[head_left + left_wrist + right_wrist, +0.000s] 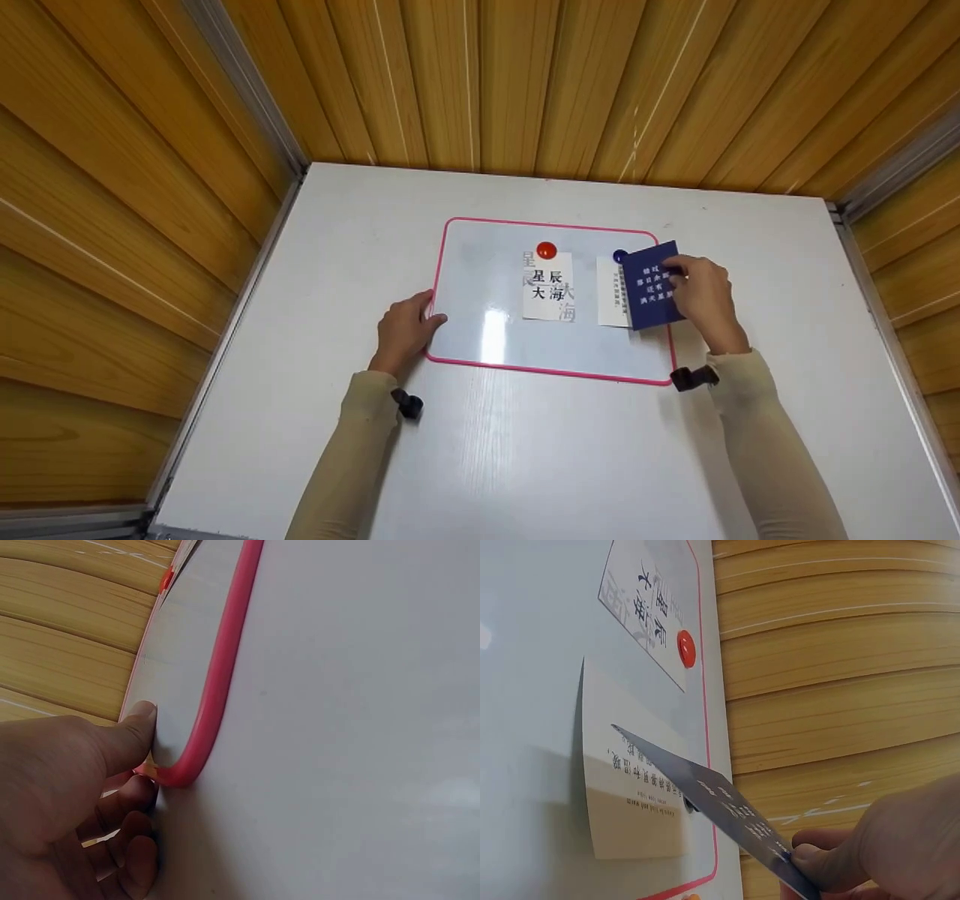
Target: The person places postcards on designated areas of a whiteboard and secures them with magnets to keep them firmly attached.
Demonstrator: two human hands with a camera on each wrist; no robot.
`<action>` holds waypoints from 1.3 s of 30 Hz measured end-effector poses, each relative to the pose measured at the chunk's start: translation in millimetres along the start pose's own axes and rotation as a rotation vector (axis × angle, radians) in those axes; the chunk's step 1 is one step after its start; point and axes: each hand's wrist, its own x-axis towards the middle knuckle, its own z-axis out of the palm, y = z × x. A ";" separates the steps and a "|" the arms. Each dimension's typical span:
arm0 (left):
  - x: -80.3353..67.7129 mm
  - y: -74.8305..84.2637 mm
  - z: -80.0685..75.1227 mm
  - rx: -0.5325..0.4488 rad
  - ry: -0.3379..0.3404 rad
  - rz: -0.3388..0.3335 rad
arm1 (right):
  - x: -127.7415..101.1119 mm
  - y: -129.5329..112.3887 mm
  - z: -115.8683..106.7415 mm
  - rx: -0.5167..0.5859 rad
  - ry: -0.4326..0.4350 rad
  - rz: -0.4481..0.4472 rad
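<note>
A small whiteboard with a pink rim lies on the white table. My left hand grips its left edge, thumb over the pink rim in the left wrist view. Between thumb and fingers, my right hand pinches the right edge of a dark blue card printed with white characters. This card is tilted above the board's right side and partly covers a cream card under a blue round magnet. Left of that, a red round magnet sits at the top of a white card with large characters.
The white table extends around the board on all sides. Wood-grain panels stand behind and at both sides, with metal rails at the corners. Something small and orange shows at the right wrist view's bottom edge.
</note>
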 end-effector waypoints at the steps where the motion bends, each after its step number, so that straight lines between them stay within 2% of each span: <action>1: -0.1 0.1 0.1 -0.001 0.000 -0.002 | 0.7 -2.1 1.0 0.002 -0.005 0.001; 11: -0.5 0.1 -0.5 0.000 0.000 -0.004 | 6.3 -19.2 11.2 0.026 -0.028 0.000; 21: -1.5 0.4 -1.1 -0.016 0.009 0.011 | 10.2 -35.5 26.4 0.045 -0.009 -0.056; 30: -2.7 2.4 -1.6 -0.018 0.014 0.017 | 17.3 -54.2 41.2 0.073 -0.029 -0.096; 39: -2.1 1.8 -0.6 -0.027 0.011 0.016 | 21.2 -76.8 58.2 0.105 -0.046 -0.089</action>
